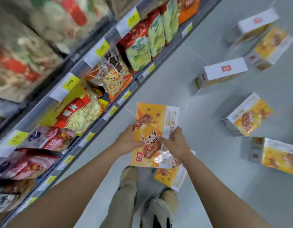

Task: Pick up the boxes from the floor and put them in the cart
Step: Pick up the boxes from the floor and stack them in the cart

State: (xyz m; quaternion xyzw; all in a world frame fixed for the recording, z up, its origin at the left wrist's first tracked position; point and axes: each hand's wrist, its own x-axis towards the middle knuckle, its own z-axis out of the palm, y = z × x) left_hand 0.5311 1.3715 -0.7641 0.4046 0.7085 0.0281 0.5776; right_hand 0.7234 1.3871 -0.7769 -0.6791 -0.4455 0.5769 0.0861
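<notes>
Both hands clamp one flat orange box (154, 135) between them at waist height above the floor. My left hand (128, 140) grips its left edge, thumb laid across the printed face; my right hand (174, 143) grips the right edge, thumb pointing inward, the two thumbs nearly meeting over a speckled egg picture. The held box shows an orange-yellow front with brown meat strips, a red logo near its lower corner and a white band of lettering along its right side. Both forearms reach forward, bare, roughly parallel.

Directly under the held box lies a second box (173, 177) on the floor, mostly covered; only its lower right part shows. My beige shoes (168, 197) and trouser legs stand just beside it.

Farther right, more boxes rest on the grey floor (208, 145): one at the right edge (280, 156), cut off by the frame; one tilted box (248, 115) above it; a box with a white top (223, 72) beyond; and two blurred boxes (264, 35) at the far end, touching or overlapping, I cannot tell which.

Shelves of snack bags (86, 111) with yellow price tags run along the left, heavily blurred toward the top. No cart is in view.
</notes>
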